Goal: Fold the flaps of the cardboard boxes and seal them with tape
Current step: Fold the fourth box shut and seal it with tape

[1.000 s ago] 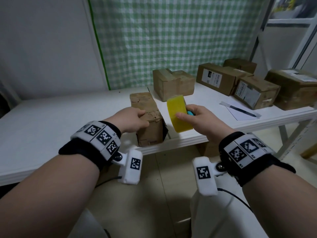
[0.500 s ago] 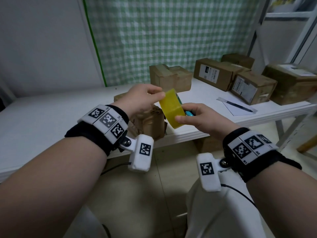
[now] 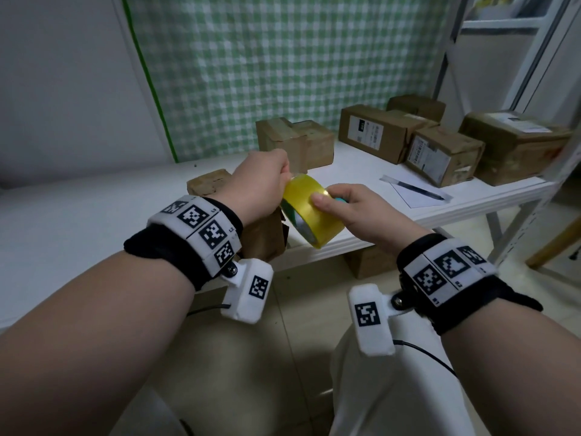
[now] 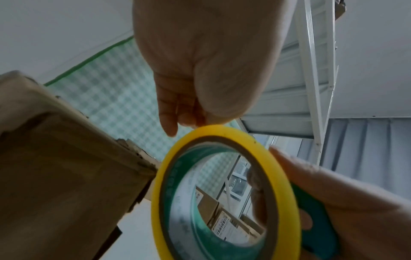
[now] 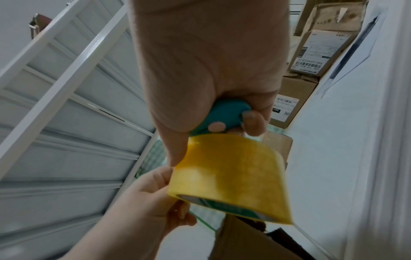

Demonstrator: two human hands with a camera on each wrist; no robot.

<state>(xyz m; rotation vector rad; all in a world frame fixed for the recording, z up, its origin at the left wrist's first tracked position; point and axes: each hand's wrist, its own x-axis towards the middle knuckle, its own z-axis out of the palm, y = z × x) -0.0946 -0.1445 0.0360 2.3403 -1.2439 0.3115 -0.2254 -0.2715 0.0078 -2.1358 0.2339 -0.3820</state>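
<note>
The white table (image 3: 94, 221) runs left to right, and its near edge passes just under both hands. A small cardboard box (image 3: 264, 237) stands at that near edge, partly hidden behind the left wrist. The left part of the table's top is bare, while the far right part is crowded with other cardboard boxes (image 3: 374, 130); a pen (image 3: 418, 189) on a sheet of paper (image 3: 408, 196) lies between those and the near edge. A white metal frame (image 3: 534, 73) closes off the right side.

The right hand (image 3: 355, 212) grips a roll of yellow tape (image 3: 317, 215) together with a teal cutter (image 5: 224, 114): the thumb lies on the roll's outer face and, in the left wrist view, fingers pass through its core. The roll is held in the air over the table's near edge, just right of the small box, with its open side turned toward the left wrist.

The left hand (image 3: 257, 187) is at the roll's upper rim, fingers curled, its fingertips (image 4: 171, 126) touching the yellow band. Whether they pinch a loose tape end cannot be made out. The two hands are close together, with the roll between them.
</note>
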